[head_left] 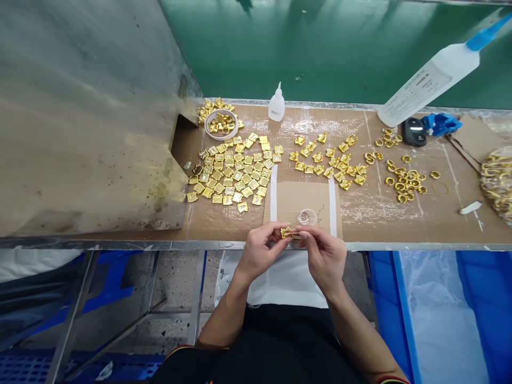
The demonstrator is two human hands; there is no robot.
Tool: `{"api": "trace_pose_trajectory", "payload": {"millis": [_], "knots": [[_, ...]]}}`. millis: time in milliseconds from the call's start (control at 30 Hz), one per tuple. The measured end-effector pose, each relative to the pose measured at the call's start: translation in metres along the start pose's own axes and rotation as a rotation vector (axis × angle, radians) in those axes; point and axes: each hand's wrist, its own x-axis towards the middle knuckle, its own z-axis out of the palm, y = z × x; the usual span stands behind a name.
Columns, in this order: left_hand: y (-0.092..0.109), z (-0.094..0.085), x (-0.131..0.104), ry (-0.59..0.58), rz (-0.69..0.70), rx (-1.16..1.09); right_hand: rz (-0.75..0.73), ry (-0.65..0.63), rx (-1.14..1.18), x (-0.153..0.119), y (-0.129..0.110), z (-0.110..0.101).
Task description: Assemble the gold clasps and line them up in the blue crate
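Note:
Between the fingertips of my left hand is a small gold metal piece, held just over the table's front edge. My right hand pinches a thin stick, whose tip reaches the gold piece. Just beyond my fingers a small clear cup rests on a cardboard pad taped at both sides. Many flat square gold pieces are spread to the left of the pad. Behind it and to the right lie more gold pieces, standing or tilted.
A small white dropper bottle stands at the back. At right are gold rings, a large white bottle with a blue nozzle and a black device. A tape roll surrounds gold parts. A metal box fills the left side.

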Motion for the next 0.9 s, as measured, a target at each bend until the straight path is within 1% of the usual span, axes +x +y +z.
{"api": "trace_pose_trajectory", "payload": {"millis": [267,900], "knots": [[-0.0007,0.0007,0.0006,0.001,0.018,0.003,-0.059,0.001,-0.03,-0.0009,0.0058,0.0009],[0.0002,0.0004,-0.0002,-0.002,0.026,0.036,-0.084,0.028,-0.056,0.0004,0.0073,0.0007]]}}
